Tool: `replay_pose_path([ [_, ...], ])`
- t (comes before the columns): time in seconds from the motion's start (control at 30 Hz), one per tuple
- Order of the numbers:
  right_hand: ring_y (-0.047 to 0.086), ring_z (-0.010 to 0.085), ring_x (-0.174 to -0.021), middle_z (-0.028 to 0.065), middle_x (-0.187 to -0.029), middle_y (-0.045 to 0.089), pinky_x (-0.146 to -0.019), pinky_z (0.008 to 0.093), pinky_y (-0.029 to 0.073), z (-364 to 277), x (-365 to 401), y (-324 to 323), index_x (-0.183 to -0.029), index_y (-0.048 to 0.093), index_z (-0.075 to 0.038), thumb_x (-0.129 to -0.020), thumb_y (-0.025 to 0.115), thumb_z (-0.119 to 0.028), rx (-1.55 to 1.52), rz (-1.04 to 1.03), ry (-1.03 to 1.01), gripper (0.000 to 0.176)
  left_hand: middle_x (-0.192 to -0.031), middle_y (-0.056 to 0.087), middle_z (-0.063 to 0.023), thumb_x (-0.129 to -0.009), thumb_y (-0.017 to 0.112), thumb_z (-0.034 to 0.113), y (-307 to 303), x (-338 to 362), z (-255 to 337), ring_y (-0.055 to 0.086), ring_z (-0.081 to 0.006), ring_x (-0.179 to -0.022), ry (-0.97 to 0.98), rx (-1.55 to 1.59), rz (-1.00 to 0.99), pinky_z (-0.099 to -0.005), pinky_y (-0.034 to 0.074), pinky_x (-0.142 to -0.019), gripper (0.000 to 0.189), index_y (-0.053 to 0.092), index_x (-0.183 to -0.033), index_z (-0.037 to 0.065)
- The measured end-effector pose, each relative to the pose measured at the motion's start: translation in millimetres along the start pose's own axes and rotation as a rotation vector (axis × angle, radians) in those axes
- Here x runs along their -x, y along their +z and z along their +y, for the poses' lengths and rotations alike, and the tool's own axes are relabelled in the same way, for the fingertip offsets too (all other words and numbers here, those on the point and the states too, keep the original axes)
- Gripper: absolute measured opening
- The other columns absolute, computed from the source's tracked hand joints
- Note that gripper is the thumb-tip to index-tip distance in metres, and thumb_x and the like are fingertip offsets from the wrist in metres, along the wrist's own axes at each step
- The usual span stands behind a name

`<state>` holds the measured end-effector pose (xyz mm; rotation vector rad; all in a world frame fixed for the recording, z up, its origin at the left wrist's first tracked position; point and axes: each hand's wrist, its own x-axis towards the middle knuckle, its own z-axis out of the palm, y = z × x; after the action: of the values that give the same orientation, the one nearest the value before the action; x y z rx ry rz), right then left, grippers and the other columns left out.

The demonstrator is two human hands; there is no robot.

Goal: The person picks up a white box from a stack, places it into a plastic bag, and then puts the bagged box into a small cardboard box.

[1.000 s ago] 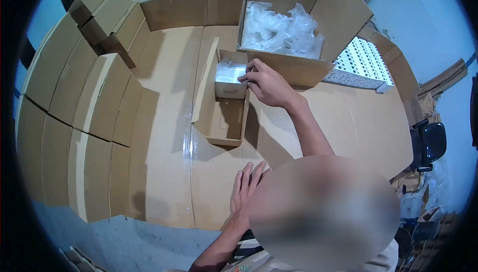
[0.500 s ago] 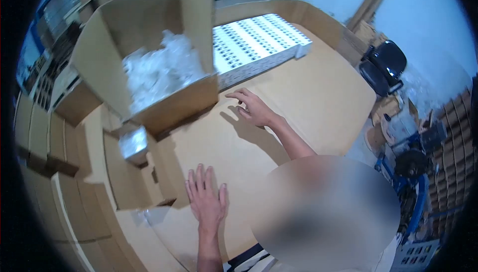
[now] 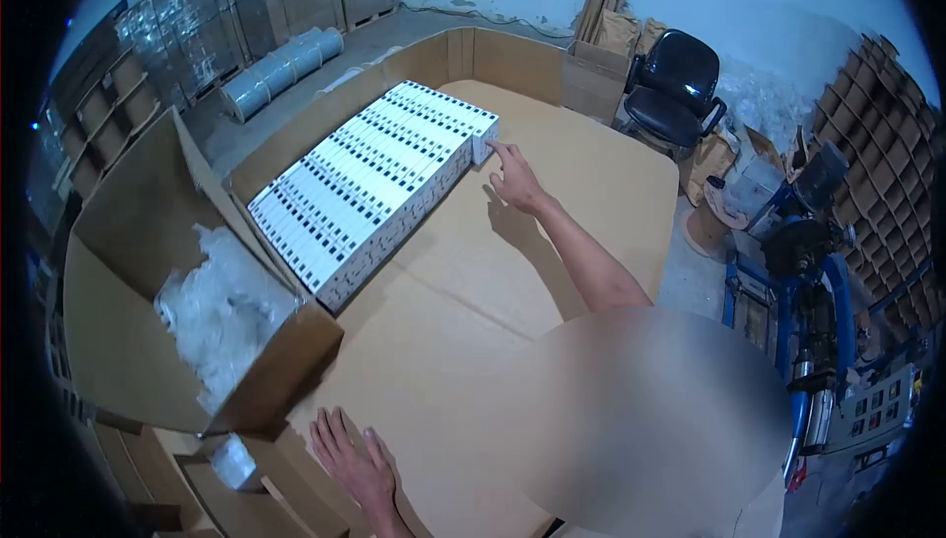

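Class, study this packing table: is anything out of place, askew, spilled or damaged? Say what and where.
Nothing stands out. The white boxes lie in straight, tight rows on the cardboard-covered table. The plastic bags sit inside the open carton. The right hand reaches the rows' far end, and the left hand lies flat.

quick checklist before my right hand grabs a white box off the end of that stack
1. Right hand at the end of the white boxes: ok, index fingertip is at the end box.
2. Right hand empty: ok.
3. Grip on a box: not ok, no fingers are around one.
4. Left hand flat on the cardboard top, holding nothing: ok.
5. Room in the small carton by the left hand: cannot tell, mostly out of frame.
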<state>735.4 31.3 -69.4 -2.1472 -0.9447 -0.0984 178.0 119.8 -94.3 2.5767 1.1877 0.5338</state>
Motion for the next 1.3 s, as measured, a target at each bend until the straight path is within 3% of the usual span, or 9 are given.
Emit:
replay_pose_path([
  [0.13,0.052,0.0415,-0.131,0.025,-0.144,0.045,-0.112,0.0459,0.045,25.5,-32.1,7.7,-0.157,0.037,-0.012,-0.088,0.06,-0.003,0.062,0.12,-0.012,0.073,-0.158,0.042,-0.02,-0.098,0.059,0.023,1.2,-1.6,0.7,0.031,-0.0443,-0.149,0.014,-0.025,-0.013,-0.057,0.025,-0.123,0.055,0.048,-0.148,0.001],
  [0.23,0.046,0.0458,-0.138,0.0281,-0.145,0.042,-0.116,0.0473,0.043,29.7,-48.3,8.4,-0.157,0.036,-0.013,-0.086,0.06,-0.003,0.023,0.058,0.09,0.076,-0.157,0.042,-0.0218,-0.101,0.057,0.025,-3.3,-6.1,5.5,0.033,-0.0453,-0.147,0.058,-0.101,-0.035,-0.0574,0.028,-0.122,0.054,0.048,-0.149,0.001],
  [0.3,0.049,0.0452,-0.135,0.0265,-0.147,0.041,-0.115,0.0469,0.045,34.4,-58.2,13.7,-0.156,0.039,-0.015,-0.085,0.061,-0.002,0.033,0.077,0.086,0.076,-0.156,0.045,-0.0214,-0.103,0.059,0.031,-8.0,-9.4,9.8,0.036,-0.0457,-0.145,0.119,-0.228,-0.057,-0.0579,0.032,-0.119,0.054,0.05,-0.149,0.003],
  [0.53,0.051,0.0453,-0.135,0.0257,-0.151,0.038,-0.113,0.0456,0.047,59.5,-71.8,21.5,-0.146,0.05,-0.018,-0.081,0.064,0.004,0.132,0.188,-0.011,0.07,-0.153,0.046,-0.026,-0.105,0.054,0.031,-17.2,-14.9,21.0,0.038,-0.0472,-0.143,0.106,-0.181,-0.071,-0.0588,0.032,-0.118,0.052,0.05,-0.147,-0.001],
  [0.63,0.054,0.0436,-0.13,0.024,-0.145,0.044,-0.106,0.0458,0.052,65.4,-77.9,19.7,-0.138,0.054,-0.014,-0.082,0.063,0.01,-0.003,0.22,-0.013,0.061,-0.152,0.046,-0.0262,-0.105,0.054,0.031,-23.4,-16.7,28.9,0.038,-0.0471,-0.143,0.101,-0.189,-0.082,-0.0594,0.031,-0.118,0.052,0.05,-0.146,0.0],
  [0.8,0.06,0.0384,-0.118,0.0167,-0.13,0.054,-0.097,0.0437,0.055,72.6,-85.1,9.6,-0.126,0.057,-0.01,-0.082,0.069,0.01,0.096,0.266,-0.136,0.05,-0.158,0.041,-0.0216,-0.1,0.055,0.023,-7.9,-12.1,17.2,0.031,-0.0453,-0.149,0.037,-0.102,-0.055,-0.0573,0.026,-0.122,0.054,0.047,-0.149,0.0],
  [0.87,0.061,0.038,-0.115,0.0158,-0.127,0.055,-0.097,0.0438,0.055,73.5,-84.6,4.3,-0.124,0.057,-0.009,-0.082,0.07,0.009,0.13,0.239,-0.135,0.047,-0.155,0.044,-0.0234,-0.103,0.055,0.029,-15.4,-15.1,22.5,0.036,-0.0462,-0.145,0.069,-0.173,-0.076,-0.0591,0.029,-0.12,0.053,0.049,-0.147,0.0],
  [1.03,0.061,0.0383,-0.115,0.0166,-0.124,0.057,-0.096,0.0454,0.053,68.8,-57.9,-16.8,-0.122,0.058,-0.009,-0.085,0.069,0.007,0.214,0.147,-0.1,0.042,-0.158,0.041,-0.0215,-0.101,0.053,0.026,-1.6,-7.2,11.2,0.032,-0.0445,-0.149,-0.021,-0.065,-0.056,-0.0565,0.026,-0.123,0.053,0.048,-0.148,0.0],
  [1.3,0.064,0.0389,-0.11,0.0167,-0.115,0.065,-0.093,0.0477,0.053,12.4,27.4,-12.0,-0.121,0.057,-0.009,-0.089,0.067,0.0,0.016,0.224,-0.1,0.035,-0.156,0.045,-0.019,-0.101,0.056,0.023,6.5,-16.2,4.2,0.034,-0.042,-0.148,-0.02,-0.013,0.027,-0.0529,0.026,-0.123,0.047,0.052,-0.143,0.003],
])
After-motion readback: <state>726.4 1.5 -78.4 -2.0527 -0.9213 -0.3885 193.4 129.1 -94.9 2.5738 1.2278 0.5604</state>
